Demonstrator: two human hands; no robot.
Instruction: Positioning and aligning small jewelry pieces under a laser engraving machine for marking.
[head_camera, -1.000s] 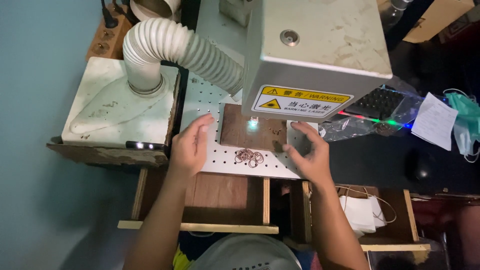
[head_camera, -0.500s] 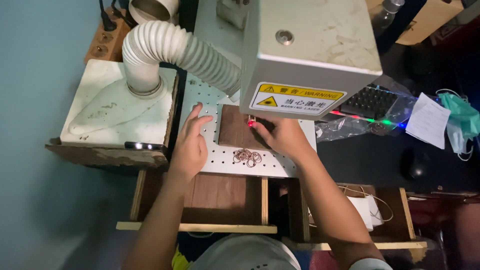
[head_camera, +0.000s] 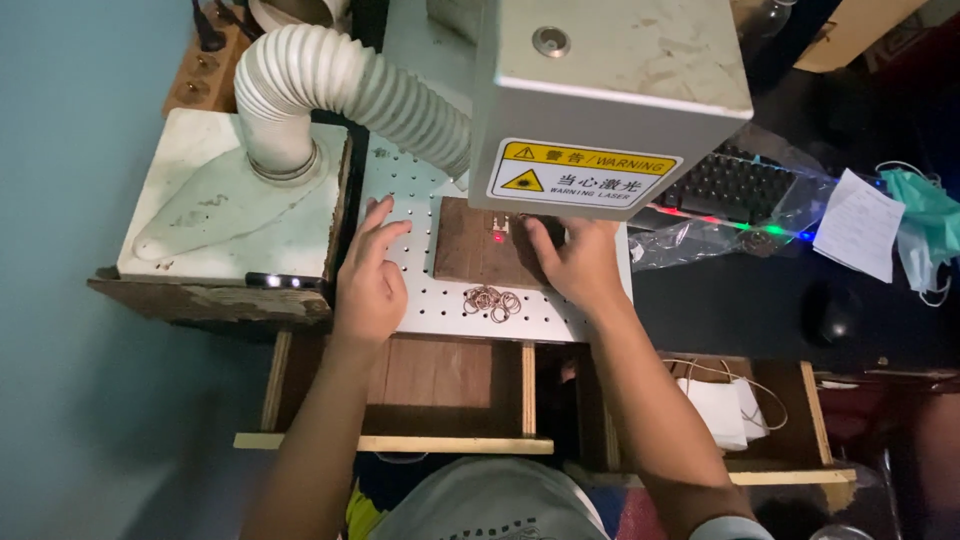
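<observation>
Right hand (head_camera: 575, 262) on rough wooden block (head_camera: 480, 255)

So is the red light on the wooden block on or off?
On. A small red dot glows on the wooden block, just beside the right hand fingertips, under the grey machine head.

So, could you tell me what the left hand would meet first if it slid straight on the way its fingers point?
Probably the corrugated hose: the left hand lies flat on the perforated plate, fingers pointing up-right; depth is unclear.
</observation>
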